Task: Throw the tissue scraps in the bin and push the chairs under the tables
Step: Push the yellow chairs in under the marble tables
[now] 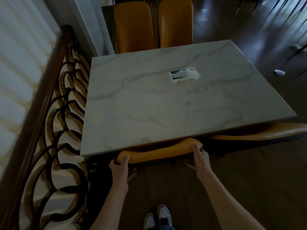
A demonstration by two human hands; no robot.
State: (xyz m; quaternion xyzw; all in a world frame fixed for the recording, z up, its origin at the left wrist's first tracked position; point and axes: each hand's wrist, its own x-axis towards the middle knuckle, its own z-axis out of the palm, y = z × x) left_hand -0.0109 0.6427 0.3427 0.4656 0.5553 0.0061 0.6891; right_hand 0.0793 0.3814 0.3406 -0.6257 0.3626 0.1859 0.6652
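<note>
An orange chair (159, 151) stands tucked against the near edge of the white marble table (149, 103), only the top of its backrest showing. My left hand (119, 166) grips the left end of that backrest. My right hand (200, 159) grips its right end. A second orange chair (259, 131) sits to the right along the same table edge, partly under the top. A white tissue scrap (280, 72) lies on the dark floor at the far right. A tissue packet (184, 75) rests on the table.
Two more orange chairs (134, 25) (175, 22) stand at the table's far side. A dark wooden stair railing (49, 103) with curled ironwork runs close along the table's left. Dark floor (249, 180) stretches to the right. My shoes (157, 218) show below.
</note>
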